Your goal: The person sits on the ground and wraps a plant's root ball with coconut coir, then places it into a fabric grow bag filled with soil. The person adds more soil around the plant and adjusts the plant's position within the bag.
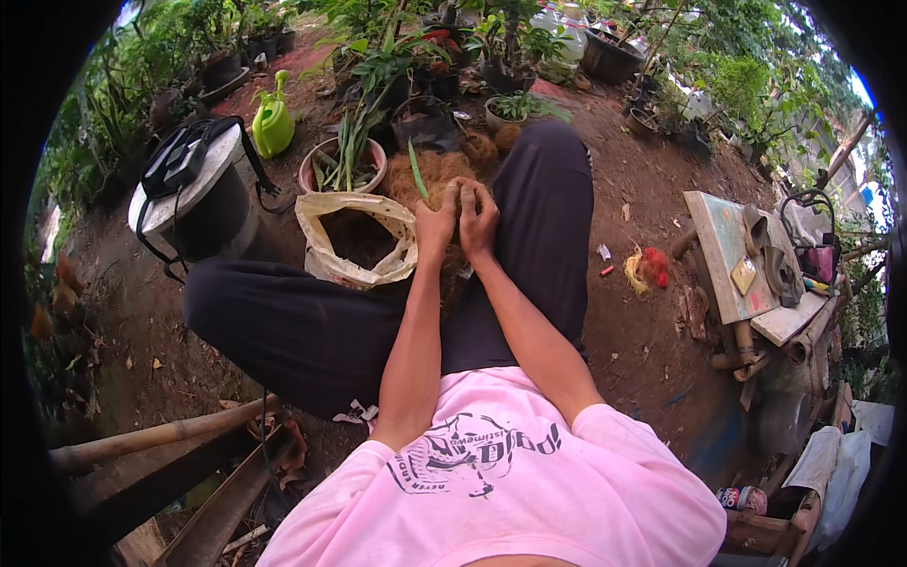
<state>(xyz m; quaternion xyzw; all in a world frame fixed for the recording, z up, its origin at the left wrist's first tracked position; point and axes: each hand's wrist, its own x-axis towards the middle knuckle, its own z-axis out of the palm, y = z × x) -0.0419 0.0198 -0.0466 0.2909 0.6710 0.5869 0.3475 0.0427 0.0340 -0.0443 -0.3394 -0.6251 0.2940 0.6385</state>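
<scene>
My left hand (434, 228) is closed around the lower end of a narrow green leaf (416, 170), which points up and away from me. Close beside it, my right hand (477, 221) has bent fingers, and its fingertips meet those of the left. Whatever may lie between the fingertips is too small to tell. Beneath and beyond both hands spreads a heap of brown coconut fibre (432, 169). Just left of my left hand stands a whitish woven sack (322, 212), its mouth gaping over dark contents. Behind the sack, a round pot (306, 173) holds several long green leaves.
At left, an upturned-looking bucket (212, 220) carries a black strapped device (186, 159). A green watering can (272, 127) stands beyond. Potted plants line the back. Red and yellow raffia (648, 269) lies right, near a board (730, 262) bearing tools. Bamboo poles (170, 432) lie lower left.
</scene>
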